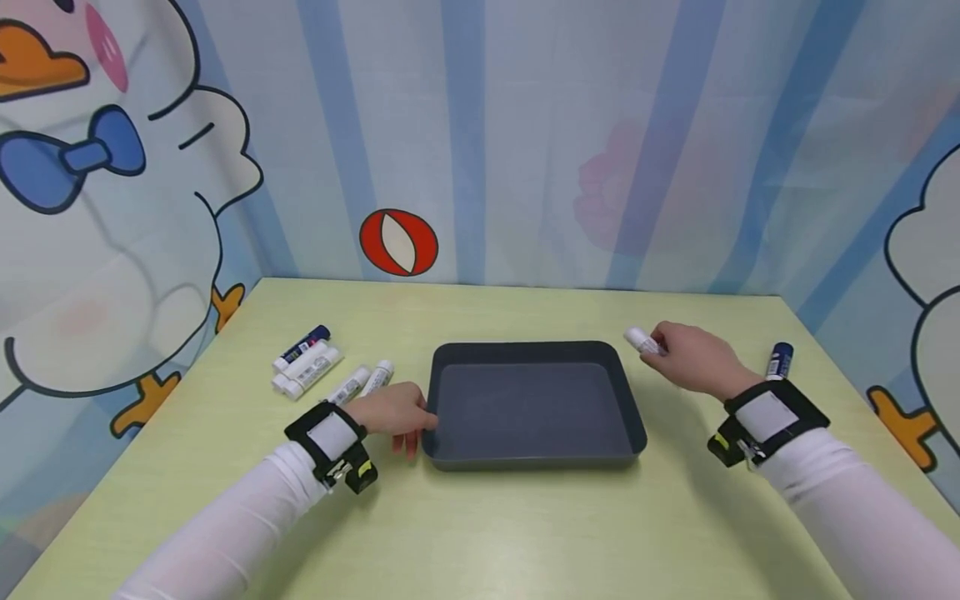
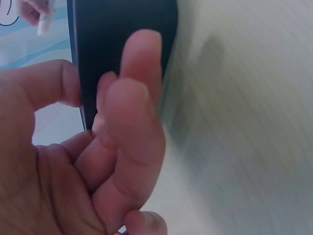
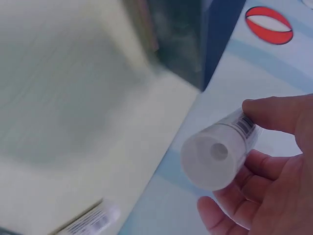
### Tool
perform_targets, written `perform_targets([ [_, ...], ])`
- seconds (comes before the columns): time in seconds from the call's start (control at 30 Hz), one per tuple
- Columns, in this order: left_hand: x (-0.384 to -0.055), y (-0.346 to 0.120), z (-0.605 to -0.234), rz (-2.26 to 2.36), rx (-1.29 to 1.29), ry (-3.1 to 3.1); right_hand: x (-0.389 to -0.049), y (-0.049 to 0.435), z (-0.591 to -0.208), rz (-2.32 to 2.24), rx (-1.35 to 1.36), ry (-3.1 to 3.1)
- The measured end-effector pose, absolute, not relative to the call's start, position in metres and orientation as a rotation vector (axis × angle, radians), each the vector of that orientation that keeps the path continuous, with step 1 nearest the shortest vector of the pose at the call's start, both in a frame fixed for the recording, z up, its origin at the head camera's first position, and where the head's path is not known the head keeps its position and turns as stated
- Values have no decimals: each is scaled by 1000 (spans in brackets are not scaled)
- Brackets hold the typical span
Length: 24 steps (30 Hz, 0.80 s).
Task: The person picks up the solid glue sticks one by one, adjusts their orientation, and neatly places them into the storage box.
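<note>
Striped blue-and-white cloth (image 1: pixel 525 142) fills the back of the frame, with a printed cartoon bird (image 1: pixel 112 275) at upper left, and a pale yellow tabletop (image 1: pixel 510 533) spreads below it. Left of centre, one dark blue tube (image 1: pixel 302 347) lies beside two white tubes (image 1: pixel 311 373), all three close together at a slant. Just to their right lie a pair of paler tubes (image 1: pixel 363 380), partly behind the left hand (image 1: pixel 393 410). That hand grips the left wall of a dark grey tray (image 1: pixel 532 408), one digit over the rim and other fingers outside (the left wrist view shows the wall between them). Flat in the middle of the frame, the tray sits on the tabletop.

Right of the tray and above the tabletop, the right hand (image 1: pixel 697 358) pinches a white tube (image 1: pixel 639 339) between thumb and fingers, one end pointing to the upper left, clear of the tray. Farther right, another blue tube (image 1: pixel 780 360) shows, its lower part hidden by the wrist strap (image 1: pixel 776 417).
</note>
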State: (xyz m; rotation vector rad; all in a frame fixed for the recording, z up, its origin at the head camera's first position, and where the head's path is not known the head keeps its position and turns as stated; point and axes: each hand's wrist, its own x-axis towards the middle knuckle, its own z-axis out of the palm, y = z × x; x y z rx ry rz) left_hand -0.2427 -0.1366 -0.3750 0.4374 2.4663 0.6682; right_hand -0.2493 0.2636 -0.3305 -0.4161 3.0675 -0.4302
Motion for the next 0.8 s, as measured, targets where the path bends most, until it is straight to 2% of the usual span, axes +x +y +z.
perform_targets([
  [0.3,-242,-138,-375,656,455,2481,-253,216,-311,-676,-454,2919],
  [0.8,-239,-137,-373,654,449,2478,-264,115,-345,-716,-424,2657],
])
